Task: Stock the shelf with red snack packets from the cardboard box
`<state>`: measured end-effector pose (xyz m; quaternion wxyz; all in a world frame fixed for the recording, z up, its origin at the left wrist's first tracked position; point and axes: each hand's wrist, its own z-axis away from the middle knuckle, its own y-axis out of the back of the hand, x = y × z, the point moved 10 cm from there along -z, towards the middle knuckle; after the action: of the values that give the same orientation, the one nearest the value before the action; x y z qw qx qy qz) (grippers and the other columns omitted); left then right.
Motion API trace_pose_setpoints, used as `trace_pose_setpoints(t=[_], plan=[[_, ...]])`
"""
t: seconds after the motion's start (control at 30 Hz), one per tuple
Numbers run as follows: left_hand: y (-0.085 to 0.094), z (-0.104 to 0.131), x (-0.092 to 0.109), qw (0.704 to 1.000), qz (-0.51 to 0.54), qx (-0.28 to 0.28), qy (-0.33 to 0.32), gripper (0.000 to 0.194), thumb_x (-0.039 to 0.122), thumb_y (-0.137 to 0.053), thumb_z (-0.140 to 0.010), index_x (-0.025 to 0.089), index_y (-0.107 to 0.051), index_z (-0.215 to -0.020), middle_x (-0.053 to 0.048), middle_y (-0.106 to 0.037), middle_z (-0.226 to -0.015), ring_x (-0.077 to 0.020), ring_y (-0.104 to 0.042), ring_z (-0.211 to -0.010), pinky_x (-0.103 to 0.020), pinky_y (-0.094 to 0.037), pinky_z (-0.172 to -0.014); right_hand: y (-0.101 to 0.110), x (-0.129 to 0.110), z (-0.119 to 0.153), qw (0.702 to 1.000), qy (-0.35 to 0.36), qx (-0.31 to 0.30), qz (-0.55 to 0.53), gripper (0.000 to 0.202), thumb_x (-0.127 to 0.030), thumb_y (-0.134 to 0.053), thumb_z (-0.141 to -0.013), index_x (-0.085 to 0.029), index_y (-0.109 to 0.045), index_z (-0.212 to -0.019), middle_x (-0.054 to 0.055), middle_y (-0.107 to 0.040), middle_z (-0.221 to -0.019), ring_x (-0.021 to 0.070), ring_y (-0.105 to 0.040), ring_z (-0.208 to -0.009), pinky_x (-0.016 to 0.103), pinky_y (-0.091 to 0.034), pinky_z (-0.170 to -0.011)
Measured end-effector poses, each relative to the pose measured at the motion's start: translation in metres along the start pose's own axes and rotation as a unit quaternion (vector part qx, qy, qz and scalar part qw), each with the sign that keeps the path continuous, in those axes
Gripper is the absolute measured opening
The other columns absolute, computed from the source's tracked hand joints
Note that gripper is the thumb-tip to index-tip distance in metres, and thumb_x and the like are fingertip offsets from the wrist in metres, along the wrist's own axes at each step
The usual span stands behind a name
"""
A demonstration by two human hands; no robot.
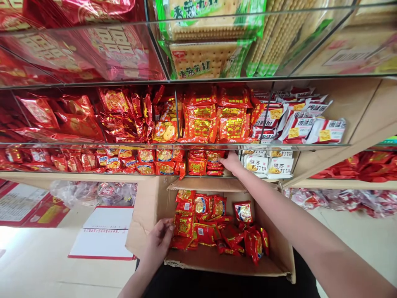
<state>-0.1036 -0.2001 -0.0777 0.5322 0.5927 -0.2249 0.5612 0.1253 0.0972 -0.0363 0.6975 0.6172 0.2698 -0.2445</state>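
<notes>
An open cardboard box stands before me with several small red snack packets inside. At the box's left side my left hand has its fingers curled, thumb and forefinger closed at the edge of a red and gold snack packet. My right hand reaches over the box into the lowest shelf bin, fingers closed at a red snack packet on a stack; its fingertips are partly hidden. White cracker packets lie just right of that hand.
Shelves above hold red packets, white and red packets and green-edged cracker packs behind clear dividers. A white and red carton lies on the floor at left. Plastic-bagged goods sit under the shelf.
</notes>
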Motion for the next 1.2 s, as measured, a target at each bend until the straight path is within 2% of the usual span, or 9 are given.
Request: trace_pose_setpoints(t=[0.17, 0.27, 0.33, 0.43, 0.53, 0.77, 1.0, 1.1, 1.2], plan=[[-0.019, -0.005, 0.002, 0.981, -0.169, -0.053, -0.075, 0.027, 0.028, -0.049, -0.076, 0.02, -0.06, -0.1, -0.009, -0.059, -0.11, -0.0222, -0.052, -0.107, -0.039, -0.038, -0.096, 0.033, -0.035, 0.089, 0.978, 0.2, 0.051, -0.04, 0.032, -0.024, -0.046, -0.083, -0.017, -0.051, -0.113, 0.01, -0.054, -0.116, 0.0209, -0.048, -0.109, 0.036, -0.039, -0.092], [-0.035, -0.003, -0.009, 0.966, -0.23, -0.084, -0.078, 0.034, 0.025, -0.05, -0.075, 0.02, -0.057, -0.108, -0.009, -0.055, -0.119, -0.0222, -0.048, -0.113, -0.039, -0.035, -0.1, -0.005, -0.039, 0.171, 0.933, 0.347, -0.096, -0.027, 0.025, -0.023, -0.039, -0.086, -0.023, -0.06, -0.1, 0.006, -0.061, -0.098, 0.0197, -0.054, -0.096, 0.037, -0.041, -0.089], [-0.048, 0.002, -0.021, 0.959, -0.249, -0.122, -0.062, 0.036, 0.024, -0.051, -0.074, 0.02, -0.057, -0.109, -0.009, -0.054, -0.12, -0.022, -0.048, -0.114, -0.038, -0.036, -0.099, -0.04, -0.014, 0.201, 0.929, 0.331, -0.163, 0.017, 0.028, -0.02, -0.04, -0.085, -0.023, -0.059, -0.104, 0.007, -0.06, -0.102, 0.0212, -0.053, -0.098, 0.04, -0.041, -0.09], [-0.058, 0.012, -0.032, 0.954, -0.259, -0.143, -0.042, 0.032, 0.023, -0.051, -0.074, 0.021, -0.061, -0.104, -0.009, -0.05, -0.126, -0.022, -0.048, -0.114, -0.038, -0.036, -0.099, -0.075, 0.039, 0.199, 0.962, 0.206, -0.166, 0.073, 0.042, -0.013, -0.05, -0.076, -0.017, -0.052, -0.117, 0.012, -0.053, -0.119, 0.0262, -0.048, -0.109, 0.042, -0.038, -0.092], [-0.054, 0.015, -0.031, 0.965, -0.227, -0.125, -0.046, 0.029, 0.022, -0.052, -0.073, 0.022, -0.063, -0.1, -0.008, -0.053, -0.122, -0.022, -0.05, -0.112, -0.039, -0.037, -0.097, -0.09, 0.065, 0.189, 0.968, 0.151, -0.19, 0.065, 0.027, -0.015, -0.054, -0.074, -0.018, -0.06, -0.1, 0.009, -0.061, -0.102, 0.024, -0.054, -0.099, 0.036, -0.043, -0.084], [-0.064, 0.011, 0.013, 0.992, -0.032, -0.117, -0.028, 0.037, 0.03, -0.057, -0.072, 0.023, -0.057, -0.108, -0.007, -0.059, -0.114, -0.0207, -0.051, -0.11, -0.036, -0.037, -0.097, -0.018, 0.063, 0.192, 0.981, 0.086, -0.084, -0.151, 0.022, -0.04, -0.049, -0.081, -0.021, -0.059, -0.077, 0.002, -0.062, -0.079, 0.018, -0.055, -0.073, 0.029, -0.042, -0.068], [-0.136, 0.033, 0.063, 0.934, 0.193, -0.288, 0.083, 0.037, 0.039, -0.06, -0.072, 0.018, -0.055, -0.102, -0.005, -0.068, -0.088, -0.0143, -0.063, -0.068, -0.022, -0.048, -0.053, -0.023, 0.063, 0.217, 0.881, -0.081, -0.098, -0.456, 0.032, -0.046, -0.064, -0.068, -0.019, -0.049, -0.061, -0.003, -0.053, -0.057, 0.0115, -0.048, -0.052, 0.024, -0.039, -0.051], [-0.127, 0.027, 0.061, 0.944, 0.221, -0.223, 0.102, 0.031, 0.038, -0.065, -0.068, 0.015, -0.057, -0.088, -0.001, -0.066, -0.069, -0.01, -0.059, -0.05, -0.019, -0.044, -0.046, -0.023, 0.063, 0.224, 0.858, -0.094, -0.069, -0.501, 0.027, -0.044, -0.064, -0.069, -0.018, -0.055, -0.066, -0.001, -0.058, -0.061, 0.0131, -0.052, -0.053, 0.027, -0.045, -0.054], [-0.12, 0.027, 0.056, 0.911, 0.332, -0.177, 0.17, 0.035, 0.041, -0.062, -0.071, 0.018, -0.054, -0.096, -0.002, -0.067, -0.081, -0.013, -0.064, -0.066, -0.024, -0.049, -0.062, 0.004, 0.05, 0.231, 0.91, 0.012, 0.006, -0.415, 0.015, -0.034, -0.059, -0.076, -0.02, -0.064, -0.077, 0.004, -0.065, -0.079, 0.0176, -0.06, -0.07, 0.032, -0.05, -0.066]])
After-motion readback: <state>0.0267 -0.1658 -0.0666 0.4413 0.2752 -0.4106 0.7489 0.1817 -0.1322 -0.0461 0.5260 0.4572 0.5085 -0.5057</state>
